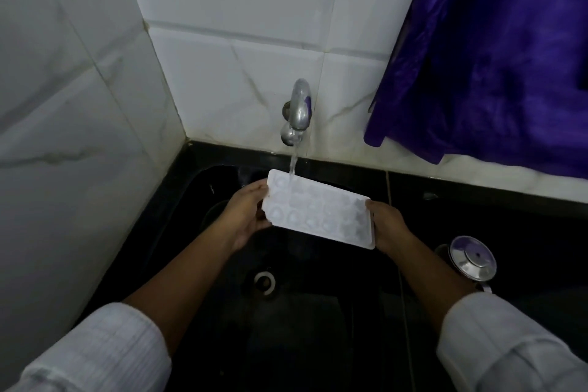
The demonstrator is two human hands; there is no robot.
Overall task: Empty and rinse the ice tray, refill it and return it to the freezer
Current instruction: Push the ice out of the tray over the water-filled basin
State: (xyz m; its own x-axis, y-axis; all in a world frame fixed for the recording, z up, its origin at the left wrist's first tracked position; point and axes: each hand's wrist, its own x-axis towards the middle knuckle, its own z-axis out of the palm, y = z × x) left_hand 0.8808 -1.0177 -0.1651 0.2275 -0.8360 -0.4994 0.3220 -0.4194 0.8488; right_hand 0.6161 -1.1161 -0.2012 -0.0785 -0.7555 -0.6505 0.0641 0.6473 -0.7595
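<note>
Both hands, the left hand and the right hand, hold the ice tray by its ends under the running tap above the sink, so rinsing or refilling seems underway, and the freezer step is left.

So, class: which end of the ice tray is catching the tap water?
The ice tray end held by the left hand: the stream from the tap lands at its far corner, while the right hand end lies clear of it.

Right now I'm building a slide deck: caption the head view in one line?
Left hand and right hand hold a white ice tray under the running tap above a black sink.
</note>
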